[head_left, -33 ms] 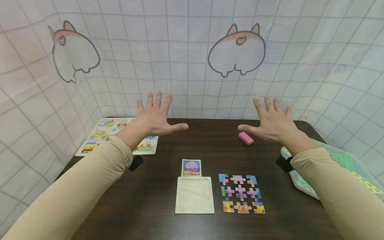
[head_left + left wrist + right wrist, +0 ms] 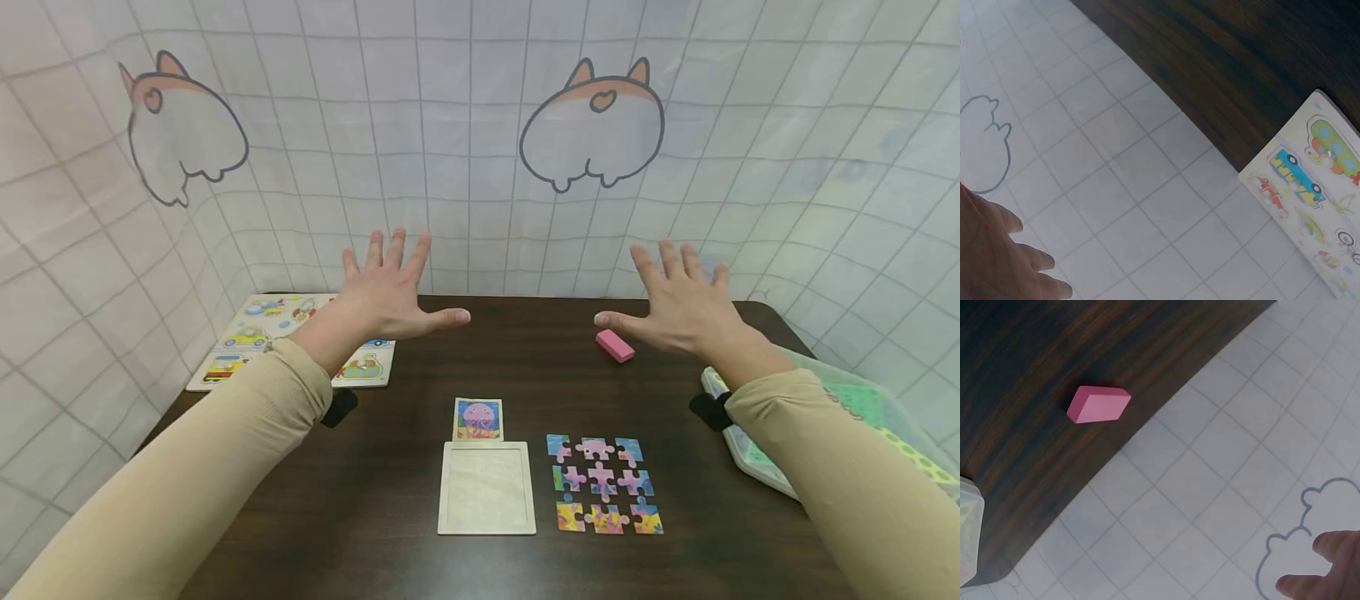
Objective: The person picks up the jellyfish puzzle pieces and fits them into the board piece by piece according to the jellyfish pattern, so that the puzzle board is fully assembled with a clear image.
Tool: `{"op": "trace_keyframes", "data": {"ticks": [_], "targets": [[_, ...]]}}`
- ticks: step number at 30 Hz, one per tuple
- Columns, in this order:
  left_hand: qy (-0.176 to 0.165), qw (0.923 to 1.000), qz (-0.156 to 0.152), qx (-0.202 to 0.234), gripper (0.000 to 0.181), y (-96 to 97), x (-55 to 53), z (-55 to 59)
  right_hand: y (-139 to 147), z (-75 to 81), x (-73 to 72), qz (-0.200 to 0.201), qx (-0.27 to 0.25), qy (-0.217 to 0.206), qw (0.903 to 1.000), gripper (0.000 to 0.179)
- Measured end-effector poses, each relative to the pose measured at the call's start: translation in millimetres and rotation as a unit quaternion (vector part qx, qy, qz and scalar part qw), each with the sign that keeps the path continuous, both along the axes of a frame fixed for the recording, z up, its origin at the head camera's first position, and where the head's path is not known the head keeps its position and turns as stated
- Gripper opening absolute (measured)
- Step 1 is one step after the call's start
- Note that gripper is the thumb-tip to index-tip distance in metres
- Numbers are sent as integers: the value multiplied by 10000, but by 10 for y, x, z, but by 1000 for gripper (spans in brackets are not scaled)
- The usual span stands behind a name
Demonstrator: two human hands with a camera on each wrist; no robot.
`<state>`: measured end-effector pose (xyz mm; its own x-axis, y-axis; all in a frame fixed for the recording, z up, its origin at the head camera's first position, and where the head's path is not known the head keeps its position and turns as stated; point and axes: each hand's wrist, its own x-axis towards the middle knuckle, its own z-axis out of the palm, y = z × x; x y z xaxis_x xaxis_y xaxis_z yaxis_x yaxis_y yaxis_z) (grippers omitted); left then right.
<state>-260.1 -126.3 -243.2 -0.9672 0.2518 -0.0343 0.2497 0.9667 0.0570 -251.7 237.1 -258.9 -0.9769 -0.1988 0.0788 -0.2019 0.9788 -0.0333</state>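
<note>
nine jigsaw pieces (image 2: 602, 480), one tray (image 2: 487, 492), one card (image 2: 478, 418), one pink block (image 2: 616, 346), one picture board (image 2: 258, 322), one box (image 2: 750, 462), two drawings (image 2: 592, 125)

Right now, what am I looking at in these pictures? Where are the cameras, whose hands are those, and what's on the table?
There's no robot here, just a person's left hand and right hand, both spread wide, holding nothing. The big picture comes from a camera worn on the head, looking forward and down. The two smaller ones come from cameras on the wrists, so each shows part of one hand. On the dark table lie nine loose jigsaw pieces in three rows, beside a pale, shallow tray. At the tray's far edge is a jellyfish picture card. A pink block lies near the right hand, a board of vehicle pictures is at the left, and a see-through box is at the right.
</note>
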Motion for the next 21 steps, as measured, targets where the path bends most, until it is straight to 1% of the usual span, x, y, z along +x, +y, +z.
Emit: {"op": "trace_keyframes", "data": {"ticks": [3,6,8,9,10,12,13,15,17,18,20,21], "targets": [[-4,10000,-10,-2,116,3,-15,-21,7,-3,-8,20,47,-4,10000,114],[40,10000,-60,-24,116,-1,-20,-70,9,-26,-1,115,142,30,9998,112],[90,9998,-182,7,115,-22,27,-146,-26,-89,35,307,122,77,9994,107],[96,9995,-280,68,114,-35,69,-205,-44,-142,62,450,45,99,9989,103],[86,9990,-391,180,113,-46,126,-280,-67,-206,95,619,-84,88,9980,97],[-19,9968,-658,452,110,-73,276,-477,-116,-373,169,1032,-416,-65,9938,81],[-156,9950,-786,592,109,-85,366,-592,-143,-468,205,1241,-616,-214,9901,71],[-559,9905,-926,853,107,-106,559,-830,-188,-665,265,1609,-943,-609,9806,55],[-965,9850,-1008,1016,108,-125,743,-1049,-227,-833,311,1815,-1154,-1029,9712,45],[-1141,9823,-1037,1066,108,-133,827,-1138,-245,-903,327,1865,-1214,-1190,9676,42],[-1370,9780,-1062,1162,108,-147,974,-1278,-278,-1013,352,1935,-1334,-1412,9617,37],[-1425,9761,-1099,1216,109,-152,1032,-1331,-295,-1051,366,1946,-1391,-1486,9595,36]]}}
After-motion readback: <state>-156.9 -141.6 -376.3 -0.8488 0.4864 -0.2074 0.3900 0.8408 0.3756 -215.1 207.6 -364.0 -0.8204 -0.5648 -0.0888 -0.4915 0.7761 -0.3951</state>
